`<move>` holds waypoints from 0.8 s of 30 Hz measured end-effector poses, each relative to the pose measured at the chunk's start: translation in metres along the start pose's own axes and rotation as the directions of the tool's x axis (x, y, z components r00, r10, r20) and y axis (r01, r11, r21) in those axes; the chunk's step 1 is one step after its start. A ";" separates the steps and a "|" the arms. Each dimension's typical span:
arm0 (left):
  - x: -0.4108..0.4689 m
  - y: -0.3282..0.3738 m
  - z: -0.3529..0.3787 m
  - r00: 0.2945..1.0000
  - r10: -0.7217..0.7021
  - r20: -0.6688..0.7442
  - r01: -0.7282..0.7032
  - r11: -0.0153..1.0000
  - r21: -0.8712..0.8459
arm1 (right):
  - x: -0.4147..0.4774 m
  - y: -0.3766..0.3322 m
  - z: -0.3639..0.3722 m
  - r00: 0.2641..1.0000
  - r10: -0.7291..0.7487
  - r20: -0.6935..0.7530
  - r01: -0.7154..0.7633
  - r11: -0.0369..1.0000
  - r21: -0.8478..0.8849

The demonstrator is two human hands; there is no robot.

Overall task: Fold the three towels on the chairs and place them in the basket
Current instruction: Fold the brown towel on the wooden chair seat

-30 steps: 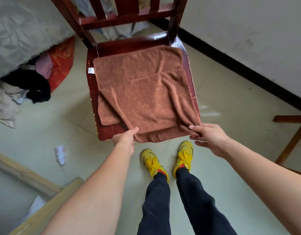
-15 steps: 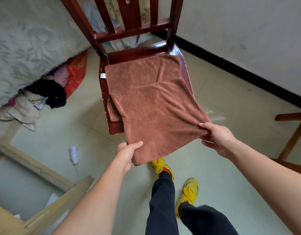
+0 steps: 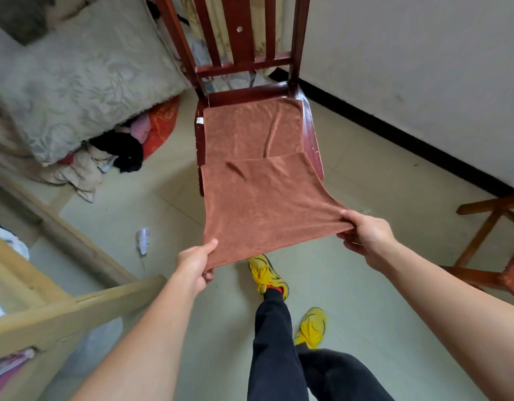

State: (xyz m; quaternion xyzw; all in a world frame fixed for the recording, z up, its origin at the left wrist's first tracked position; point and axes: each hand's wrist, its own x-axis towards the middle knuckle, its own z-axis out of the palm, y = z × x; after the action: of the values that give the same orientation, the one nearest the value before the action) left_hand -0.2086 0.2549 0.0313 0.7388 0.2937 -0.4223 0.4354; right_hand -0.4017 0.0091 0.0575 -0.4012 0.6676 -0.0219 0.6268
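Fingers [image 3: 210, 245] pinch both near corners of the towel [image 3: 261, 204].

It was a home bedroom: a bed [image 3: 76, 82] with floral bedding, clothes [image 3: 116, 151] heaped on the tiled floor [image 3: 365, 285].

Pale tiled floor [image 3: 365, 285] meets white wall [image 3: 423, 68] with black skirting [image 3: 394, 134].

Matt terry-cloth towel [image 3: 258, 206], glossy lacquered wooden chair [image 3: 310, 131]
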 end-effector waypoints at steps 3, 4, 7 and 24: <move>-0.018 -0.018 -0.014 0.999 -0.020 -0.030 0.020 1.000 0.009 | -0.024 0.016 -0.008 1.000 -0.003 -0.021 0.003 1.000 -0.019; -0.021 -0.022 -0.018 0.999 -0.028 -0.041 0.029 0.999 0.030 | -0.029 0.020 -0.009 0.999 -0.007 -0.035 0.006 1.000 -0.029; -0.031 -0.030 -0.029 0.997 -0.041 -0.059 0.047 0.993 0.106 | -0.046 0.031 -0.013 0.999 -0.024 -0.048 0.022 0.999 -0.043; -0.027 0.043 -0.017 0.989 0.105 -0.102 -0.107 0.994 -0.018 | -0.023 -0.018 0.008 0.982 -0.168 -0.081 0.171 0.985 0.037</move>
State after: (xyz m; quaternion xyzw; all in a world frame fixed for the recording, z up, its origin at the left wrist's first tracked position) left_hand -0.1812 0.2488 0.0767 0.7685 0.2807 -0.3573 0.4506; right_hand -0.3880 0.0137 0.0848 -0.4416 0.6541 -0.1055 0.6050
